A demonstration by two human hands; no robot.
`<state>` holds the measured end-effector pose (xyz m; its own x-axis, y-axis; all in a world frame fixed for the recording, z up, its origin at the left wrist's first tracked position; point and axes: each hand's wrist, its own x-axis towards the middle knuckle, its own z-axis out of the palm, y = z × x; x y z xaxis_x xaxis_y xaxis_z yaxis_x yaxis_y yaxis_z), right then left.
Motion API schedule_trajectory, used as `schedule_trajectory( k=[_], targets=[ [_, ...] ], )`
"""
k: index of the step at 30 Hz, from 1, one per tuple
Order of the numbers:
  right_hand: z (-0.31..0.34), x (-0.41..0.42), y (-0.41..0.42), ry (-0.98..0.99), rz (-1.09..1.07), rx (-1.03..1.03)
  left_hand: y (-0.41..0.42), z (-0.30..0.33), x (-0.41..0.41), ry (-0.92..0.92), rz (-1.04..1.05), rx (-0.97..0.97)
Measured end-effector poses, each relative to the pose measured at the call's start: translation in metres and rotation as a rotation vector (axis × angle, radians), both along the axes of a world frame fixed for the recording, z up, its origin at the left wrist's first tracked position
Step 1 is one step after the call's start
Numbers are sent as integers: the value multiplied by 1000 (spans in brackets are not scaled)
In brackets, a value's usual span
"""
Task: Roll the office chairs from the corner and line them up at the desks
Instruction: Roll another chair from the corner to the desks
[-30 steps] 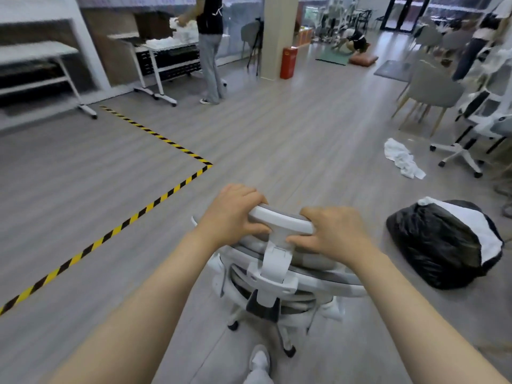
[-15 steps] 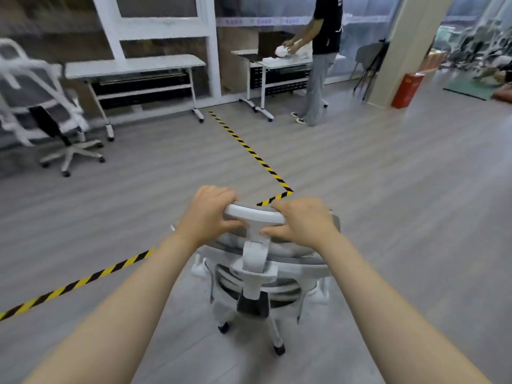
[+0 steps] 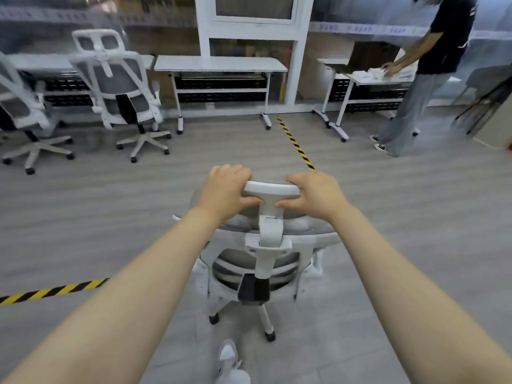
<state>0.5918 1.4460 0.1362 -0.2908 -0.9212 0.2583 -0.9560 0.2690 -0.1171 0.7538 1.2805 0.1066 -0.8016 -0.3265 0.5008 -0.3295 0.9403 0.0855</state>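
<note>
A white office chair (image 3: 263, 261) with grey mesh stands right in front of me, its back toward me. My left hand (image 3: 224, 189) grips the left end of its white headrest bar (image 3: 273, 189), and my right hand (image 3: 315, 194) grips the right end. A white desk (image 3: 221, 65) stands straight ahead against the wall, with no chair at it. Two more white office chairs are parked at the desk on the left: one (image 3: 122, 90) beside the middle desk, another (image 3: 19, 112) at the far left edge.
Yellow-black floor tape (image 3: 296, 144) runs from the wall toward me, and another strip (image 3: 52, 291) lies at the lower left. A person in black (image 3: 424, 70) stands at a table (image 3: 371, 79) on the right. My shoe (image 3: 228, 356) shows below the chair.
I have turned left with the chair and rolled it forward. The middle desk and two parked chairs are now ahead and closer. Both hands keep their grip on the headrest.
</note>
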Motion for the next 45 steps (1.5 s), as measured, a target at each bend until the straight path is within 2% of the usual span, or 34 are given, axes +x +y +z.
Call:
schedule_trajectory(
  k=[8, 10, 13, 20, 33, 45],
  targets=[
    [-5, -99, -195, 85, 42, -43, -181, -1, -91, -61, 128, -27],
    [-17, -135, -259, 72, 21, -82, -240, -7, -126, -70, 183, -17],
    [-25, -163, -305, 47, 12, -128, -281, -5, -150, -82, 214, -33],
    [-30, -279, -474, 26, 59, -220, -441, -4, -257, -30, 227, -51],
    [-28, -459, -768, -15, 131, -152, -716, 1, -432, -101, 359, 6],
    [-27, -636, -1019, -2, 157, -166, -962, -6, -598, -16, 329, -37]
  ],
)
